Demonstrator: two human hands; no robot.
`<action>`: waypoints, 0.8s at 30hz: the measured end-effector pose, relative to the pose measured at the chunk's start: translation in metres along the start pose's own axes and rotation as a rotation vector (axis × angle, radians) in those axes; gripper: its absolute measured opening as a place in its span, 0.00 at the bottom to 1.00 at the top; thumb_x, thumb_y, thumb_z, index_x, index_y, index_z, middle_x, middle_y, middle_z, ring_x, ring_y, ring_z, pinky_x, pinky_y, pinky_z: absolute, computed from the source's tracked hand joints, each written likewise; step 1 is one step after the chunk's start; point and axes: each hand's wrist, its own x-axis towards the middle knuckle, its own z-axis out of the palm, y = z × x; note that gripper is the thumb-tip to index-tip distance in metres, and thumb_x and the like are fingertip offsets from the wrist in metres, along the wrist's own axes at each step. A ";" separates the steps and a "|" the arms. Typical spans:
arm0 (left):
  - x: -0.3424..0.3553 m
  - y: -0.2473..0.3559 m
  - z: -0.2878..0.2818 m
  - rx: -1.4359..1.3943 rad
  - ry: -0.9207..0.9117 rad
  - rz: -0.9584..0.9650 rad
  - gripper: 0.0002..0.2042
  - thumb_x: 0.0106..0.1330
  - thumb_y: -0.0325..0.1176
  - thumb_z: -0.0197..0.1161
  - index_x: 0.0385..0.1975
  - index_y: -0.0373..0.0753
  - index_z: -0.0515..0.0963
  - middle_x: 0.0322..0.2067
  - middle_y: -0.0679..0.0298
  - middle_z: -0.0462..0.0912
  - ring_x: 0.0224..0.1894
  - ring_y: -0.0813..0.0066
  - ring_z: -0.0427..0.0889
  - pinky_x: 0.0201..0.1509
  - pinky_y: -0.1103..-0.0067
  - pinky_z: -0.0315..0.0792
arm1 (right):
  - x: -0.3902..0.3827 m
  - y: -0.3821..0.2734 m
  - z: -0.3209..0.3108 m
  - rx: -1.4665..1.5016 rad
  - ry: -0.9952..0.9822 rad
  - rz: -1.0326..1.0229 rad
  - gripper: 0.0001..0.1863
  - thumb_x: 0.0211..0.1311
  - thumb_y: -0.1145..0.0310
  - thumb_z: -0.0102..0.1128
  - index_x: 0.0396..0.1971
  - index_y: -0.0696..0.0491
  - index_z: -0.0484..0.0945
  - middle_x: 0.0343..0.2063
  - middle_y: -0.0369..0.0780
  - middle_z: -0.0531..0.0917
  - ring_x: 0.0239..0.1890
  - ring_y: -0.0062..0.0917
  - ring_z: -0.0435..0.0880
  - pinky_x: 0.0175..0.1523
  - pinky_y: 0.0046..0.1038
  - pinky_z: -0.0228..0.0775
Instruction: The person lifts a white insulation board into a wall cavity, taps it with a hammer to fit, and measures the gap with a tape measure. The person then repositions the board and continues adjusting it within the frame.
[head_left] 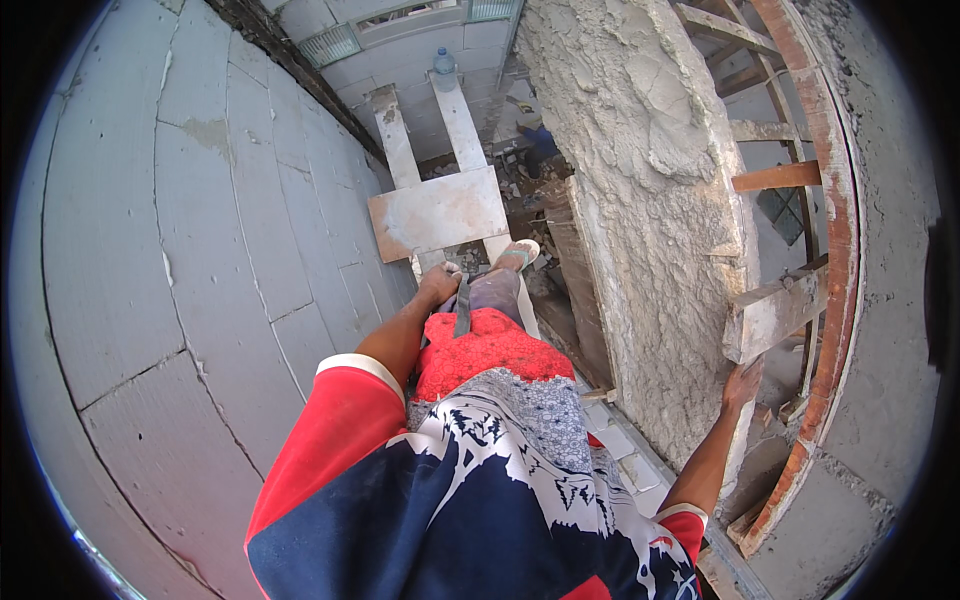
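My left hand is in front of my left thigh, its fingers closed around the upper end of a narrow, flat grey strip. The strip hangs against my red patterned shorts; its exact kind does not show. On the right, my right hand lies with fingers stretched against the edge of the rough, mortar-covered wall. Just above those fingertips juts the end of a thick wooden beam. I cannot tell whether they touch the beam.
A board lies across two narrow planks ahead. A clear blue bottle stands on the far end. My sandalled foot is beside the board. A grey block wall rises left; a reddish timber frame stands right.
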 end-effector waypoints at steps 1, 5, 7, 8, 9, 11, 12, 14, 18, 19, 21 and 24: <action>0.000 0.002 0.000 0.001 0.002 0.006 0.19 0.64 0.45 0.64 0.47 0.38 0.84 0.45 0.49 0.88 0.51 0.56 0.86 0.58 0.68 0.77 | 0.000 0.004 0.002 -0.004 0.011 -0.014 0.39 0.75 0.47 0.44 0.77 0.54 0.53 0.73 0.54 0.62 0.75 0.48 0.59 0.77 0.44 0.49; -0.003 0.006 -0.001 -0.013 0.002 0.000 0.19 0.63 0.45 0.65 0.46 0.37 0.84 0.44 0.49 0.88 0.49 0.57 0.87 0.57 0.68 0.77 | 0.000 0.009 0.006 -0.017 0.017 -0.013 0.38 0.75 0.49 0.46 0.77 0.54 0.53 0.73 0.54 0.62 0.75 0.49 0.59 0.77 0.45 0.49; -0.003 0.005 -0.001 -0.011 0.009 0.006 0.19 0.63 0.45 0.65 0.45 0.37 0.84 0.44 0.48 0.88 0.49 0.56 0.87 0.57 0.68 0.77 | 0.000 0.006 0.004 0.014 0.007 -0.002 0.38 0.73 0.53 0.48 0.77 0.54 0.53 0.73 0.55 0.61 0.75 0.49 0.58 0.77 0.46 0.48; -0.002 0.003 -0.001 0.000 0.017 0.020 0.19 0.63 0.45 0.65 0.45 0.37 0.84 0.43 0.48 0.88 0.49 0.56 0.87 0.57 0.68 0.77 | 0.000 0.004 0.004 0.018 0.007 0.005 0.38 0.73 0.53 0.49 0.77 0.54 0.53 0.73 0.55 0.61 0.75 0.49 0.58 0.77 0.46 0.48; -0.002 0.001 0.000 0.010 0.026 0.035 0.19 0.63 0.45 0.65 0.45 0.36 0.84 0.43 0.48 0.88 0.49 0.56 0.86 0.56 0.68 0.77 | 0.000 0.003 0.003 0.021 0.007 0.012 0.38 0.73 0.53 0.49 0.77 0.54 0.53 0.73 0.55 0.61 0.75 0.49 0.58 0.77 0.46 0.48; -0.004 0.002 -0.001 0.004 0.026 0.051 0.19 0.63 0.44 0.65 0.46 0.36 0.84 0.43 0.48 0.88 0.49 0.55 0.86 0.57 0.68 0.77 | 0.000 0.000 0.001 0.026 0.001 0.023 0.38 0.73 0.53 0.49 0.77 0.53 0.53 0.73 0.54 0.61 0.76 0.49 0.58 0.78 0.45 0.47; -0.005 0.002 -0.001 0.001 0.027 0.059 0.19 0.63 0.44 0.65 0.46 0.36 0.83 0.43 0.47 0.88 0.49 0.54 0.86 0.57 0.68 0.77 | 0.000 -0.001 0.000 0.027 -0.005 0.027 0.38 0.73 0.52 0.49 0.77 0.53 0.53 0.73 0.54 0.61 0.76 0.49 0.58 0.78 0.45 0.47; -0.002 -0.004 0.001 -0.015 0.021 0.050 0.19 0.63 0.44 0.64 0.47 0.36 0.83 0.43 0.47 0.88 0.49 0.54 0.86 0.57 0.68 0.77 | 0.001 -0.002 0.000 0.018 -0.004 0.023 0.38 0.74 0.51 0.47 0.77 0.53 0.54 0.73 0.54 0.61 0.75 0.48 0.58 0.78 0.45 0.48; 0.004 -0.010 0.004 -0.016 0.000 0.048 0.20 0.63 0.43 0.64 0.48 0.35 0.82 0.43 0.47 0.88 0.49 0.54 0.86 0.58 0.68 0.76 | 0.001 0.008 0.006 -0.021 0.019 -0.002 0.37 0.75 0.48 0.44 0.77 0.53 0.55 0.73 0.54 0.62 0.75 0.48 0.59 0.77 0.44 0.48; 0.004 -0.011 0.004 -0.016 0.010 0.045 0.20 0.63 0.43 0.64 0.48 0.35 0.82 0.43 0.47 0.87 0.50 0.54 0.86 0.58 0.68 0.76 | 0.002 0.009 0.007 -0.027 0.024 -0.009 0.37 0.75 0.49 0.44 0.77 0.53 0.55 0.73 0.54 0.61 0.75 0.48 0.58 0.77 0.43 0.48; 0.004 -0.011 0.004 -0.016 0.027 0.039 0.20 0.63 0.43 0.64 0.48 0.35 0.83 0.44 0.46 0.87 0.50 0.53 0.86 0.58 0.68 0.76 | 0.001 0.012 0.009 -0.028 0.022 -0.012 0.37 0.75 0.49 0.44 0.77 0.53 0.54 0.74 0.54 0.61 0.75 0.48 0.58 0.78 0.43 0.48; 0.000 -0.003 0.001 -0.004 0.010 0.032 0.20 0.63 0.43 0.64 0.48 0.36 0.83 0.45 0.46 0.87 0.51 0.53 0.86 0.59 0.68 0.76 | 0.003 0.010 0.009 -0.025 0.016 -0.007 0.38 0.75 0.49 0.44 0.77 0.53 0.53 0.74 0.53 0.61 0.75 0.48 0.58 0.78 0.43 0.47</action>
